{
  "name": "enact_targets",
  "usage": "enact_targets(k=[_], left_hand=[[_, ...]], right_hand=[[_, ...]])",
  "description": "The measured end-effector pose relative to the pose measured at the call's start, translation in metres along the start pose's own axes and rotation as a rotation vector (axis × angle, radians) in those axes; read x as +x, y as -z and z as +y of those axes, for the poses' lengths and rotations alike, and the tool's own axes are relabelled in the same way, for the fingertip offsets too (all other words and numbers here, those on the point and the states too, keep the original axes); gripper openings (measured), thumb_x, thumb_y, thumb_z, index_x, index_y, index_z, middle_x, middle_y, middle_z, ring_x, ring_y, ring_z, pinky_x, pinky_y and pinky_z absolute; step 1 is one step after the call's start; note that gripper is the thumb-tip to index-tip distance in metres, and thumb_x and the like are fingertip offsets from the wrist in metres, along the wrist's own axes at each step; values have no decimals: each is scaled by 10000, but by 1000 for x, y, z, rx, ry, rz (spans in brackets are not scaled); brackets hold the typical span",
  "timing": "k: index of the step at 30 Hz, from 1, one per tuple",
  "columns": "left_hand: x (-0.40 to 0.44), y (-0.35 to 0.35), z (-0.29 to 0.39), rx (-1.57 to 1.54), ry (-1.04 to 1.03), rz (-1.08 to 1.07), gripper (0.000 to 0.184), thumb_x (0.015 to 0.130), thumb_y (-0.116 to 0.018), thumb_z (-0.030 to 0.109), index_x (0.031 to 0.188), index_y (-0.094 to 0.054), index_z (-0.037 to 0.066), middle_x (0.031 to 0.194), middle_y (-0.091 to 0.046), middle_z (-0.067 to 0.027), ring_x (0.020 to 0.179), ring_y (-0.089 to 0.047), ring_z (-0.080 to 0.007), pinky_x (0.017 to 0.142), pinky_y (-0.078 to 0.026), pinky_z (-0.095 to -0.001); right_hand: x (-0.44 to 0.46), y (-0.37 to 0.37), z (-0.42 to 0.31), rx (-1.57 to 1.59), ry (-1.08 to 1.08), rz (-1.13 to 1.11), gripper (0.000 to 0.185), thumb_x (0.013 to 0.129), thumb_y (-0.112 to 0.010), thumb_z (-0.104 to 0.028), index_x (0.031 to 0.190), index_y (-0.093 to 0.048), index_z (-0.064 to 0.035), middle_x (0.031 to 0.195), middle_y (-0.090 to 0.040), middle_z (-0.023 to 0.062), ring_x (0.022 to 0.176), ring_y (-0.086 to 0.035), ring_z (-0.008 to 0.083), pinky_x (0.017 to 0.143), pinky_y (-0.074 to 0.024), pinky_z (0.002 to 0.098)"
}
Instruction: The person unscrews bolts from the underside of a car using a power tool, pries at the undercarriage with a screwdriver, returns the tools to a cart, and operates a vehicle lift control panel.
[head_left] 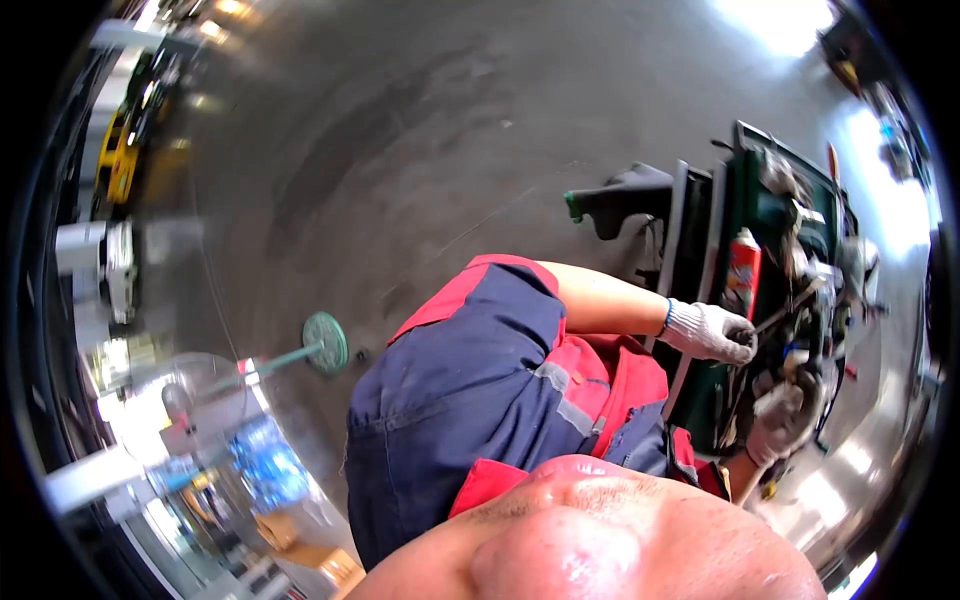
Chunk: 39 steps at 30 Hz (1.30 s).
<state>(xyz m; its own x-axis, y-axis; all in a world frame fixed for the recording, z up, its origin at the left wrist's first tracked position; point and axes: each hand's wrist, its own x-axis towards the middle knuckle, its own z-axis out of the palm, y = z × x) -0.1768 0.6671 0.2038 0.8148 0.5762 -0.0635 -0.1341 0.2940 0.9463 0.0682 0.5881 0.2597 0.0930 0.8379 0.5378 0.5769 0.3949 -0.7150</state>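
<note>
My left hand (pixel 708 332), in a white knit glove with dark fingertips, reaches over the dark green cart (pixel 740 190). Its fingers are curled in and closed; whatever they hold is too small to make out. A thin metal rod (pixel 790 305) lies just beyond those fingertips. Farther down the cart is my right hand (pixel 782 420), gloved too and smeared by motion. It is close to a dark curved part (pixel 812 385), and its fingers are not clear. Beside my left hand stands a red spray can (pixel 742 265) with a white top.
Metal parts and rags (pixel 785 180) are heaped on the cart. A black piece with a green tip (pixel 625 200) juts out from its side. Behind me stand a green round-based post (pixel 325 343), blue plastic wrap (pixel 265 460) and cardboard boxes (pixel 315 558). Yellow equipment (pixel 118 155) is far off.
</note>
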Motion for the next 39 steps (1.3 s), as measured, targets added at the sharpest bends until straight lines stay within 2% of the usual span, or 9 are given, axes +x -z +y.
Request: enact_targets(k=[4,11,16,18,20,21,29,34,39], left_hand=[[24,-83,-4,281,-459,377,290,1014,-626,240,1260,-631,86,1112,-658,-47,1050,-627,-158,1005,-501,-341],[25,-205,-34,208,175,-142,318,1113,-414,298,1300,-603,124,1188,-648,-93,1103,-594,-163,985,-494,-328],[79,-287,-142,433,202,-685,450,1074,-465,389,1378,-564,72,1221,-684,-165,1111,-668,-261,972,-524,-397],[101,-288,-181,727,5,-909,509,1056,-470,456,1352,-576,55,1220,-687,-203,1117,-667,-306,983,-504,-400],[141,-318,-218,1014,184,-1186,534,1031,-482,466,1336,-601,45,1253,-671,-243,1179,-638,-397,1015,-486,-437],[70,-276,-203,1127,222,-1130,537,1016,-499,469,1328,-614,48,1249,-676,-237,1181,-635,-398,1018,-485,-436],[40,-171,-261,1193,765,-665,551,944,-529,474,1263,-677,50,1130,-720,-216,956,-711,-340,875,-548,-412],[-63,6,-379,1352,713,-399,534,940,-509,433,1261,-672,39,1201,-698,-250,1166,-657,-391,1012,-493,-427],[-314,89,-393,1345,1240,-214,556,988,-489,440,1277,-654,-6,1346,-630,-247,1266,-603,-388,1077,-473,-455]], right_hand=[[-58,0,-44,75,-301,-291,683,973,-642,-376,1459,-439,60,1412,-540,208,1314,-538,308,1113,-427,415],[-199,44,-96,-64,-747,186,661,874,-625,1,1501,-418,27,1408,-581,233,1305,-580,287,1101,-468,386],[-306,83,-46,-462,-870,480,470,893,-697,-194,1317,-554,-49,1138,-666,265,1073,-665,433,903,-549,473],[-337,100,-43,-440,-1293,416,370,916,-676,-259,1215,-581,-62,1029,-663,265,962,-650,472,815,-540,502],[-413,129,-22,-149,-1286,651,297,959,-615,-200,1201,-571,-34,898,-639,129,748,-637,256,710,-541,411],[-456,73,-71,471,-1205,990,295,965,-588,-141,1229,-536,-19,847,-557,32,680,-541,134,648,-514,345],[-570,85,-94,362,-1473,1077,245,948,-527,-48,1189,-516,-8,759,-515,8,578,-509,107,555,-505,308],[-534,93,-84,264,-1432,801,388,946,-536,-41,1322,-483,38,807,-537,21,629,-547,114,628,-542,305],[-503,74,-100,122,-1534,387,438,913,-546,-54,1334,-500,59,829,-591,55,664,-587,123,656,-550,314]])
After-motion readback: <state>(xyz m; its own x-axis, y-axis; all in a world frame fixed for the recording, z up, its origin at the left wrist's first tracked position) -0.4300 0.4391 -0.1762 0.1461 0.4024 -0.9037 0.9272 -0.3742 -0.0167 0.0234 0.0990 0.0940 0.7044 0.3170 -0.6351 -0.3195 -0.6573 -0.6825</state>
